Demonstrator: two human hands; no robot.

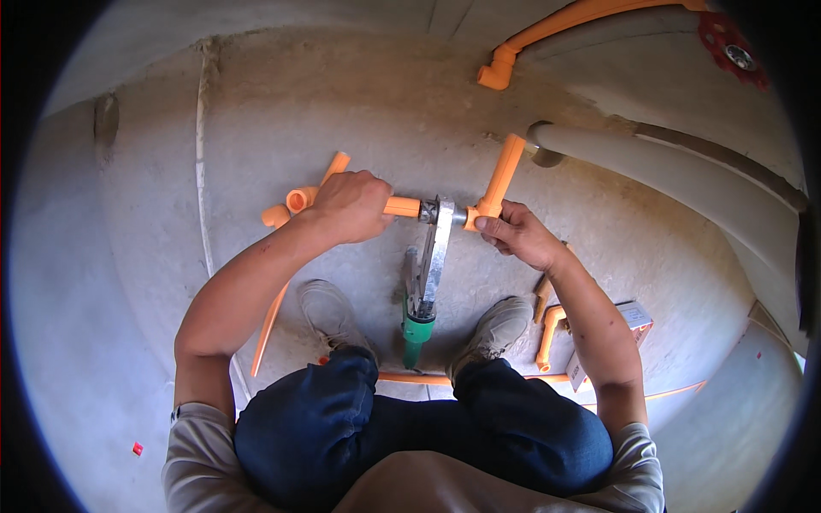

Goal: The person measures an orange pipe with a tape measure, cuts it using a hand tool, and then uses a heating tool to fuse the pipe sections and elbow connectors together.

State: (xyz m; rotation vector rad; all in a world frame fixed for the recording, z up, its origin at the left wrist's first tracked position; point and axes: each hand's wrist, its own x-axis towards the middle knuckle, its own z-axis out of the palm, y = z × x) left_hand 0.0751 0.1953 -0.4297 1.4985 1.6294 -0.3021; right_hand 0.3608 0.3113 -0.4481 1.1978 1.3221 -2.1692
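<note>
Between my shoes a pipe fusion welder stands upright, with a green handle (418, 330) and a silver heating plate (437, 248). My left hand (352, 208) is closed around an orange plastic pipe (403, 206), whose right end meets the dark heating die on the plate's left side. Orange fittings (299, 200) and a pipe stub show beyond this hand. On the plate's other side, my right hand (523, 237) pinches an orange tee-like fitting (489, 211) against the opposite die. A short orange pipe (506, 167) rises from that fitting. How deep either piece sits on its die is hard to see.
Loose orange pipes (270, 329) lie on the concrete floor. An angled orange pipe piece (547, 342), a wooden-handled tool (543, 295) and a small carton (635, 315) are near my right shoe. A thick pale pipe (676, 167), another orange pipe (556, 30) and a red valve wheel (737, 53) stand at upper right.
</note>
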